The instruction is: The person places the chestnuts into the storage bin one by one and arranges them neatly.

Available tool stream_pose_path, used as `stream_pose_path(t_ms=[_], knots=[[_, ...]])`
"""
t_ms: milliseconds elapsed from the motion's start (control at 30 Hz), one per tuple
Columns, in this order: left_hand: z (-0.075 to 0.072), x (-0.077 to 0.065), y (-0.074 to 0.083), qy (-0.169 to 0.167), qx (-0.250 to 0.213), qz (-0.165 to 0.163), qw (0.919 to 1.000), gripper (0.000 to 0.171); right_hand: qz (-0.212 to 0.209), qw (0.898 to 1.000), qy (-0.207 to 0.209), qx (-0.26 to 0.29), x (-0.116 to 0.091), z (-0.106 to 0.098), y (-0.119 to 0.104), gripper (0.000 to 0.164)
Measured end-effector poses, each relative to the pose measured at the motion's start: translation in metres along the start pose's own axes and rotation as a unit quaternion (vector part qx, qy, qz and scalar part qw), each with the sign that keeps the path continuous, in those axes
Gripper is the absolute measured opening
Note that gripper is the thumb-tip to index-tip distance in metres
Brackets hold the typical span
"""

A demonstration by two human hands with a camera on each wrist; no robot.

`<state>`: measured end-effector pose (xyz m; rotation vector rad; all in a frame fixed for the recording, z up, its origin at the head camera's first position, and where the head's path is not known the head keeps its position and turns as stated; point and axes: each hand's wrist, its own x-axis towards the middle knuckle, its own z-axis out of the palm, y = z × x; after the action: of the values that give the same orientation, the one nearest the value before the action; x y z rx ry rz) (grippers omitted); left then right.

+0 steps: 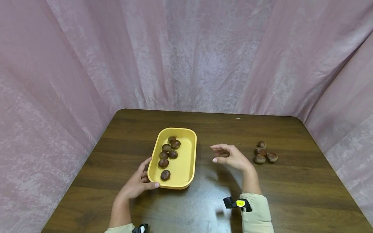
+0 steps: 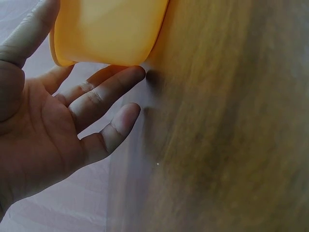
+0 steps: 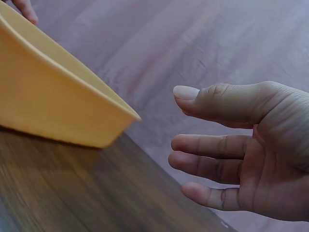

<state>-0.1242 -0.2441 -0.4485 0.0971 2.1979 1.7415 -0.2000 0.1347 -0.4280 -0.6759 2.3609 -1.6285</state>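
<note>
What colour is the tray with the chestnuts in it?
The tray is plain yellow, seen best in the head view.

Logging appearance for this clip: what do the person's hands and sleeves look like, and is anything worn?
The left hand and right hand show no gloves or rings. The left sleeve and right sleeve are pale cream-green. Each wrist has black gear; the right's yellow label is illegible.
</note>
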Motion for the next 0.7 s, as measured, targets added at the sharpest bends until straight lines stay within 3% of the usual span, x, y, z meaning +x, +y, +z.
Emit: stream_pose_path(t_ms=[467,700], knots=[[-0.001,-0.001,0.0,-0.002,0.019,0.006,0.9998,0.101,0.04,0.996,0.08,-0.009,-0.036,-0.034,0.016,0.048],[-0.001,0.0,0.0,0.006,0.018,-0.001,0.9998,0.101,0.056,0.992,0.112,0.014,-0.049,-0.046,0.017,0.053]])
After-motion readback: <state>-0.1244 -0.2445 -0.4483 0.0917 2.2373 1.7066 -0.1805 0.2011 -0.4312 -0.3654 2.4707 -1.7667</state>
